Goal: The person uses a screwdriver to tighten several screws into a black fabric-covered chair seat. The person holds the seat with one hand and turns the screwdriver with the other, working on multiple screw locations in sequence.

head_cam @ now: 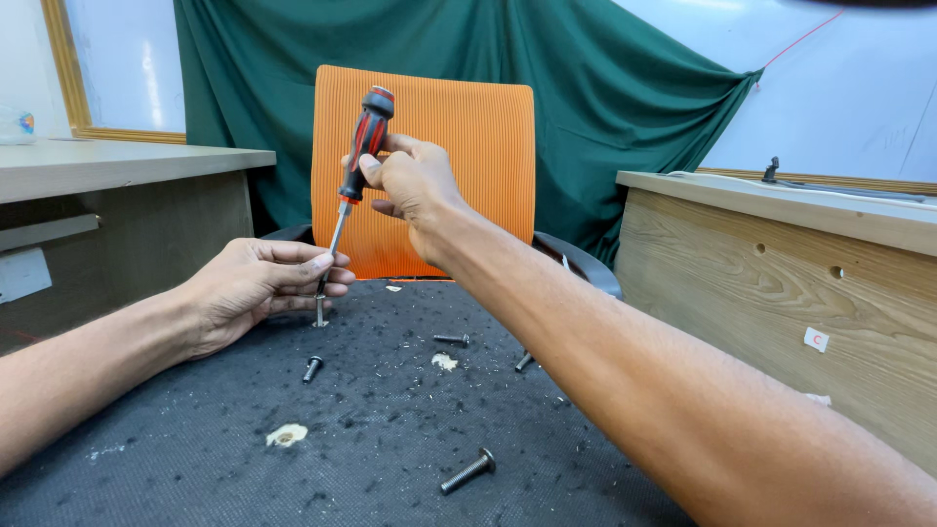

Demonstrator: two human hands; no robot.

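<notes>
Red-and-black screwdriver [357, 156] gripped at handle by right hand [415, 185], fingers fully closed, shaft angled down. Left hand [256, 283] pinches shaft near tip, steadying it w/ upright bolt [319, 313] on black chair seat [195, 459]. Loose bolts [468, 471] lie nearby on seat; orange backrest [459, 166] behind.

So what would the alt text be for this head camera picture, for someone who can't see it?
A right hand holds a red and black screwdriver upright over a standing bolt that the left hand steadies on a black chair seat. Loose bolts lie around, with the orange chair back behind.
</notes>
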